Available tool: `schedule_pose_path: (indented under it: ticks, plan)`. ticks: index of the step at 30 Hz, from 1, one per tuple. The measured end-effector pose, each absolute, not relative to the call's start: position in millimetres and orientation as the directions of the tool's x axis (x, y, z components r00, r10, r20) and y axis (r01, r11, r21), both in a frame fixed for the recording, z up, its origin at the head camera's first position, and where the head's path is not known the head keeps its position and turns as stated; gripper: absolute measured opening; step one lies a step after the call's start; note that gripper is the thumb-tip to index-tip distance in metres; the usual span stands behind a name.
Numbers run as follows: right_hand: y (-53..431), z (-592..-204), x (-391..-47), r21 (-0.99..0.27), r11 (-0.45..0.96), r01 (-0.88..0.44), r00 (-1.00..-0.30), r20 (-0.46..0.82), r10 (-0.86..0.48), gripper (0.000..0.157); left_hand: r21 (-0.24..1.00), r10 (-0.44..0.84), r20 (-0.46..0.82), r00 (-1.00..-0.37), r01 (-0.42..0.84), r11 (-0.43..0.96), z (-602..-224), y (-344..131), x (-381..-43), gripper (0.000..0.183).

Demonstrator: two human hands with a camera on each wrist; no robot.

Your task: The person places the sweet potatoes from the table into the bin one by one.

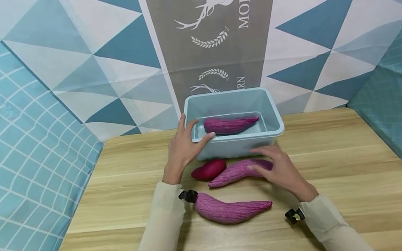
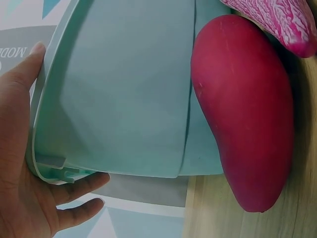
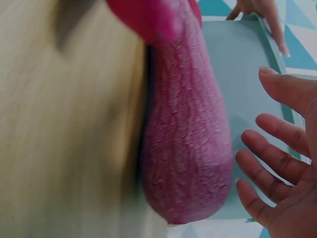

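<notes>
The wooden table looks smooth, so round things could roll if they get bumped. The blue box stands near its far edge, and a hard pull on one corner could slide or tip it. The front purple vegetable lies on the table by the left sleeve, where a swinging arm could knock it. The middle purple vegetable lies just before the box; if picked up by one end, it could droop and slip. The inside purple vegetable lies in the box and could get hit by a drop. The left hand holds the box's left front corner. The right hand is loose, holding nothing, by the middle one's fat end; a poor grab could push that one into the little red vegetable beside it.
</notes>
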State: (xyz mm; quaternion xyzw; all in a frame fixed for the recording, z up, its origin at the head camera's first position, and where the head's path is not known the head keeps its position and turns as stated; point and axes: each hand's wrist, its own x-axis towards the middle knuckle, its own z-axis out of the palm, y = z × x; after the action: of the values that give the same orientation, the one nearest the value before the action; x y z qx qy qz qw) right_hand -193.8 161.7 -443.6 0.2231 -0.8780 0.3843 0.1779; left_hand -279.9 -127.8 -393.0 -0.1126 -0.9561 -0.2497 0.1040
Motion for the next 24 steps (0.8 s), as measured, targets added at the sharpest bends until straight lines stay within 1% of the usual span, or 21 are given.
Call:
schedule_pose_path:
  ticks: [6,13,19,24]
  plan:
    - [162.9,-450.7,-197.6,-0.616,0.632,-0.470,-0.879,0.388,-0.276,0.049,0.472,0.167,0.253,-0.953,0.272,0.839,-391.6,-128.8,-279.7,0.087]
    - [168.6,-457.6,-202.9,-0.587,0.670,-0.455,-0.889,0.342,-0.304,0.052,0.483,0.162,0.243,-0.956,0.264,0.835,-390.7,-128.4,-280.7,0.086]
    - [171.0,-460.6,-203.7,-0.613,0.660,-0.435,-0.900,0.290,-0.324,0.058,0.489,0.166,0.233,-0.958,0.264,0.832,-391.4,-127.5,-281.0,0.086]
    - [171.0,-463.5,-204.8,-0.613,0.660,-0.435,-0.900,0.275,-0.338,0.060,0.491,0.160,0.229,-0.960,0.256,0.833,-390.8,-127.6,-280.5,0.084]
